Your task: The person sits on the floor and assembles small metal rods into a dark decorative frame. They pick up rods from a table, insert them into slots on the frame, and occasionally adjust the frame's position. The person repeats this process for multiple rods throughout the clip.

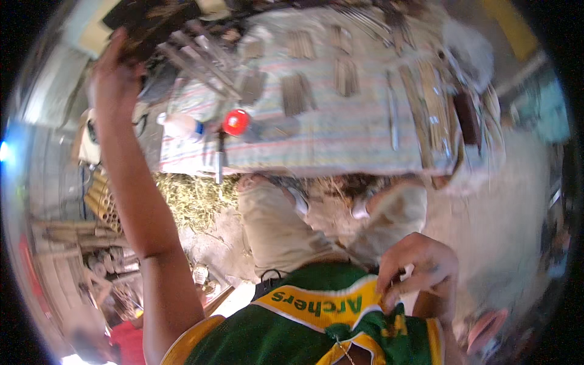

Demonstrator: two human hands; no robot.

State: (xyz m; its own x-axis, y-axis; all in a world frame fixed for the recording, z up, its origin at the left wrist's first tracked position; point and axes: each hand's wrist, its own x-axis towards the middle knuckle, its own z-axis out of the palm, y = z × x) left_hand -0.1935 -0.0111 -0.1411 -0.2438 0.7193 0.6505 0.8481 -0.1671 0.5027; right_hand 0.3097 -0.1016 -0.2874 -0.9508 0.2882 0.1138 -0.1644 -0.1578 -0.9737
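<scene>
My left hand reaches far out to the upper left, beside a dark object at the table's far corner. Motion blurs its fingers, so what they touch is unclear. Close to my green and yellow shirt, my right hand is raised with its fingers curled in. Whatever sits in that grip, if anything, is hidden. Between the hands stands a table with a striped cloth. Several bundles of thin strips lie on it, along with a red round object and a white bottle with a blue cap.
A knife juts over the table's near edge. Long flat strips, a thin rod and a dark brown block lie at the right. Shavings and stacked bamboo tubes are at the left. A person in red is lower left.
</scene>
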